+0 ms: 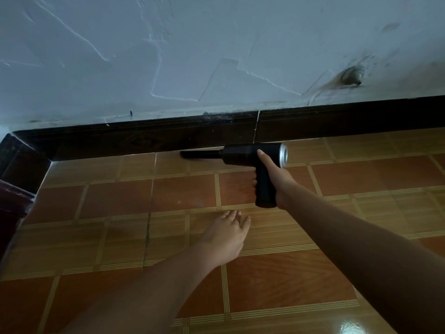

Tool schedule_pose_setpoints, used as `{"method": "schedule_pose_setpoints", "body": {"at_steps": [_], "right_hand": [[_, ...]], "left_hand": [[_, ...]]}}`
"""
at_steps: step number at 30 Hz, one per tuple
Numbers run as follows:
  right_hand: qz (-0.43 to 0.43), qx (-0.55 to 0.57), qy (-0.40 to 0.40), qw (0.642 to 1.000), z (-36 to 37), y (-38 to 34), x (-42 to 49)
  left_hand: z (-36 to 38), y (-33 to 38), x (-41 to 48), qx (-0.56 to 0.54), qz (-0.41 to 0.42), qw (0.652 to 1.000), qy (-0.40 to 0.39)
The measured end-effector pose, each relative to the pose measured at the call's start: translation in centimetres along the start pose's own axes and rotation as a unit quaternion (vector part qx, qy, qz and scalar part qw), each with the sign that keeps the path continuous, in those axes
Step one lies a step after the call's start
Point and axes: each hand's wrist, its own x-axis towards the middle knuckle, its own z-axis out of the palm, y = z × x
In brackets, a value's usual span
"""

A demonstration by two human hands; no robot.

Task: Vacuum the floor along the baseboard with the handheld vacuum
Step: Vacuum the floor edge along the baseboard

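The right hand (273, 175) gripped the handheld vacuum (250, 154) by its black pistol handle, fingers curled round the front of the grip and the thumb laid straight up along the side of the barrel. The vacuum sat low at the far edge of the floor (120, 201), its body lying parallel to the dark baseboard (144, 138) and its silver-ringed rear end facing right. Its slim black nozzle (199, 154) pointed left, toward the floor's far left corner, with the tip down at the seam where tile met baseboard — whether it actually touched either could not be told.

The left hand (226, 235) lay palm down on the tiles nearer the person, fingers straight and close together, grasping nothing; it was apart from the vacuum, below and a little left of the handle's base.

The floor was orange and tan tile with striped borders, and a dark crack (147, 227) ran through it left of the resting hand. Above the baseboard rose a pale wall (168, 56) — its paint cracked in long lines, with a brownish stain (351, 77) toward the right.
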Motion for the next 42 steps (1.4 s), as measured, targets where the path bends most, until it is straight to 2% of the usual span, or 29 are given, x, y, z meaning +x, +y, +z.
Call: {"method": "schedule_pose_setpoints", "body": {"at_steps": [4,11,18,21,25,30,33,38,42], "right_hand": [[0.0,-0.011,-0.011,1.0,-2.4,-1.1,-1.4],[-0.034,0.018,0.038,0.999,-10.2,-3.6,-3.6],[-0.046,0.017,0.067,0.997,-17.0,-5.2,-4.6],[-0.052,0.013,0.059,0.997,-19.4,-6.7,-4.1],[-0.053,0.012,0.041,0.998,-21.3,-7.8,-2.9],[-0.026,0.029,0.006,0.999,-23.6,-6.7,-1.1],[-0.023,0.037,0.001,0.999,-24.6,-6.1,-0.3],[-0.022,0.059,-0.025,0.998,-24.4,-5.6,0.6],[-0.026,0.077,-0.021,0.996,-23.5,-5.6,0.9]], "left_hand": [[-0.6,-0.6,0.5,-0.002,0.007,0.999,0.033],[-2.3,1.1,2.2,0.018,0.067,0.996,0.049],[-3.9,5.8,4.5,0.063,0.147,0.987,-0.005],[-4.4,7.4,5.1,0.062,0.126,0.99,-0.019],[-4.9,8.7,5.1,0.023,0.049,0.998,-0.016],[-4.1,10.9,6.0,-0.021,-0.054,0.998,0.033],[-3.5,12.6,7.1,-0.008,-0.064,0.996,0.06],[-6.2,14.4,8.9,0.015,-0.058,0.998,0.023],[-8.7,13.8,10.2,0.009,-0.099,0.994,0.034]]}}
